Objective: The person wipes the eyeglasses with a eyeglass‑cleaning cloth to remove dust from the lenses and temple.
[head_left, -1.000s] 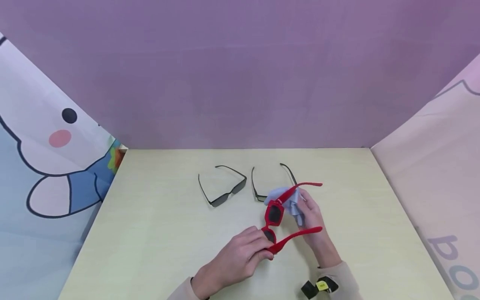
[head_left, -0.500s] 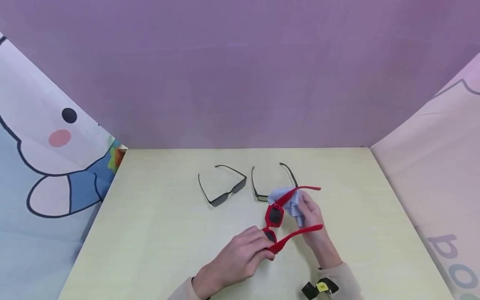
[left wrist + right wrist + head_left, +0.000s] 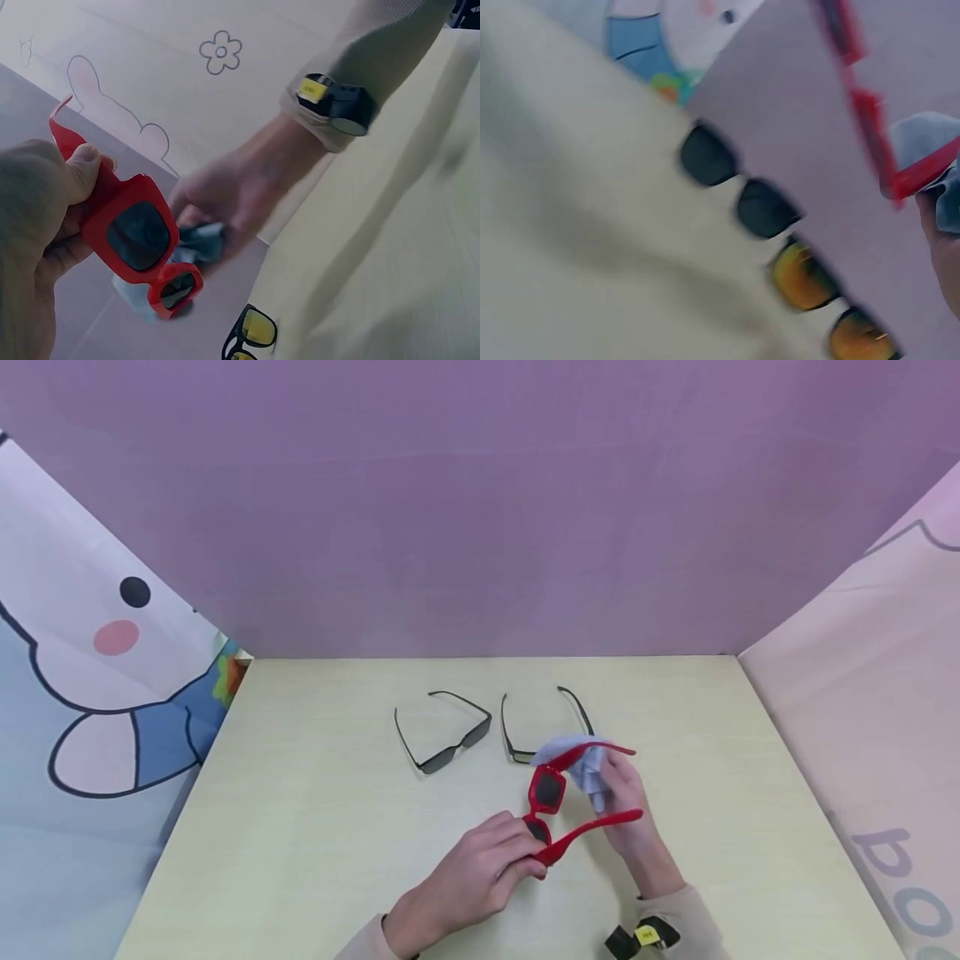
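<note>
Three pairs of glasses — one chunky red-framed pair (image 3: 548, 788), one dark-lensed black pair (image 3: 440, 761), one yellow-lensed black pair (image 3: 259, 328) — plus one pale-blue cloth (image 3: 589, 774), one left hand (image 3: 487, 865), one right hand (image 3: 628, 795).

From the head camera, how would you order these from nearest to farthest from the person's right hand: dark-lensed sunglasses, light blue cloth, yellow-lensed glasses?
1. Light blue cloth: held in the right hand.
2. Yellow-lensed glasses: on the table beyond the cloth, partly hidden by it.
3. Dark-lensed sunglasses: on the table, farther to the person's left.
</note>
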{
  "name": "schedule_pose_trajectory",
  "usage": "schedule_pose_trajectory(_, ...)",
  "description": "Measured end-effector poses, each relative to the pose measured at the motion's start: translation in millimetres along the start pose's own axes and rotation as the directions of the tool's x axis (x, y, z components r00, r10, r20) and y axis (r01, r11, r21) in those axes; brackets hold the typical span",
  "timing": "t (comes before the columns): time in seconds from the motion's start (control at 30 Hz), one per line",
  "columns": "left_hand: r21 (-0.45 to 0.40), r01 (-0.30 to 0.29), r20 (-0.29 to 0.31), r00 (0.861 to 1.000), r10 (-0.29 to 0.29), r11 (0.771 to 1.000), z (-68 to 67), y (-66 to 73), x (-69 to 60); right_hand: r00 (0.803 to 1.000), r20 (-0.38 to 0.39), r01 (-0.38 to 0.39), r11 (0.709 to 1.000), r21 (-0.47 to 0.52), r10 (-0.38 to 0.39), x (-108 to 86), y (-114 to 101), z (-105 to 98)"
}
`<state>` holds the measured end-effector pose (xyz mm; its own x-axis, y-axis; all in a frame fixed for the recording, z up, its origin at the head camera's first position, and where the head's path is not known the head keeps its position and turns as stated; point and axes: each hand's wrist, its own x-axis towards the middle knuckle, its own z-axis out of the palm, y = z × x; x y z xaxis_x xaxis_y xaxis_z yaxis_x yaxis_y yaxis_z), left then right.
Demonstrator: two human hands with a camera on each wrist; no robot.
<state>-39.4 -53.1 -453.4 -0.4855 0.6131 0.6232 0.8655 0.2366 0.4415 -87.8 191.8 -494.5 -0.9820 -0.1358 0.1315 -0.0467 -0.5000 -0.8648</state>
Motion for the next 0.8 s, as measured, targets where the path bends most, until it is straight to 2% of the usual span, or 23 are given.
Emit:
schedule_pose_trajectory(0.1, -0.004, 0.006, 0.006, 1.000, -0.006, 1.000, 0.1, -0.3, -0.6, 0.995, -0.050, -0.095, 0.985, -0.147, 0.089, -4.0, 6.7, -0.1)
schedule_pose_trajectory(0.17, 0.001, 0.004, 0.006, 1.000, -0.004, 1.000, 0.2, -0.4, -0.7, 0.994, -0.071, -0.095, 0.985, -0.144, 0.085, -3.8, 4.9, 0.1)
schedule_pose_trajectory(0.23, 0.003, 0.006, 0.005, 1.000, -0.006, 1.000, 0.1, -0.4, -0.8, 0.997, -0.065, -0.044, 0.995, -0.088, 0.039, -1.7, -1.5, 1.0)
schedule_pose_trajectory(0.3, 0.008, 0.009, 0.004, 1.000, -0.009, 1.000, -0.1, -0.3, -0.8, 0.999, -0.027, 0.031, 0.999, -0.014, -0.032, 1.4, -10.7, 2.5)
schedule_pose_trajectory(0.4, 0.013, 0.016, 0.008, 1.000, -0.016, 1.000, -0.4, 0.1, -0.8, 0.992, 0.035, 0.121, 0.992, 0.043, -0.123, 5.6, -22.1, 5.4)
schedule_pose_trajectory(0.47, 0.012, 0.020, 0.011, 1.000, -0.020, 1.000, -0.6, 0.3, -0.9, 0.987, 0.061, 0.146, 0.987, 0.070, -0.151, 5.6, -24.2, 6.1)
schedule_pose_trajectory(0.57, 0.008, 0.020, 0.012, 1.000, -0.020, 1.000, -0.4, 0.3, -1.3, 0.992, 0.039, 0.119, 0.993, 0.016, -0.120, 2.1, -17.1, 5.4)
schedule_pose_trajectory(0.63, 0.003, 0.018, 0.012, 1.000, -0.018, 1.000, 0.0, 0.1, -1.8, 0.998, 0.010, 0.064, 0.997, -0.038, -0.064, -1.2, -8.5, 3.9)
schedule_pose_trajectory(0.73, 0.000, 0.016, 0.014, 1.000, -0.016, 1.000, 0.6, -0.5, -2.8, 0.999, -0.036, -0.022, 0.987, -0.156, 0.017, -3.9, 1.5, 2.2)
schedule_pose_trajectory(0.8, 0.000, 0.015, 0.015, 1.000, -0.015, 1.000, 0.8, -1.1, -3.3, 0.998, -0.052, -0.040, 0.985, -0.169, 0.031, -3.9, 2.1, 1.9)
